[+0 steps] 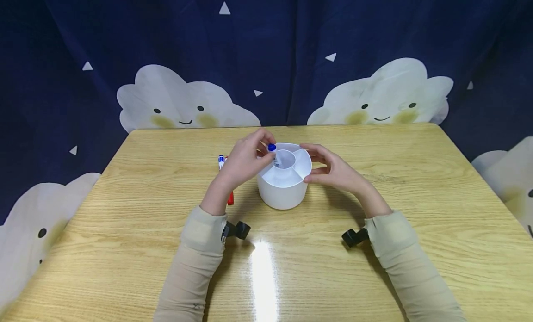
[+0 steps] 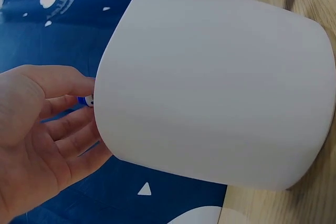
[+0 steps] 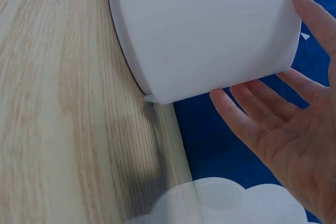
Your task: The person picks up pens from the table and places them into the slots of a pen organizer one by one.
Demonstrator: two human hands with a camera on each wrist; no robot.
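From where I stood, the white holder (image 1: 282, 196) sat upright on the wooden table (image 1: 125, 229), between the person's two hands. The left hand (image 1: 247, 159) pinched a blue-topped marker (image 1: 272, 147) between thumb and fingers, over the holder's left part, its blue end up. The right hand (image 1: 333, 170) was spread wide round the opposite side, thumb and fingers touching the rim and wall, apparently to steady it. I judged the step in hand to be standing the marker in the holder; whether its lower end was in the round middle cup (image 1: 287, 158) or an outer section, I couldn't tell. The next move seemed to call for letting go cleanly, without tipping anything. Left of the holder lay a blue-and-white marker (image 1: 221, 161) and something red (image 1: 231, 200), partly hidden by the left arm.
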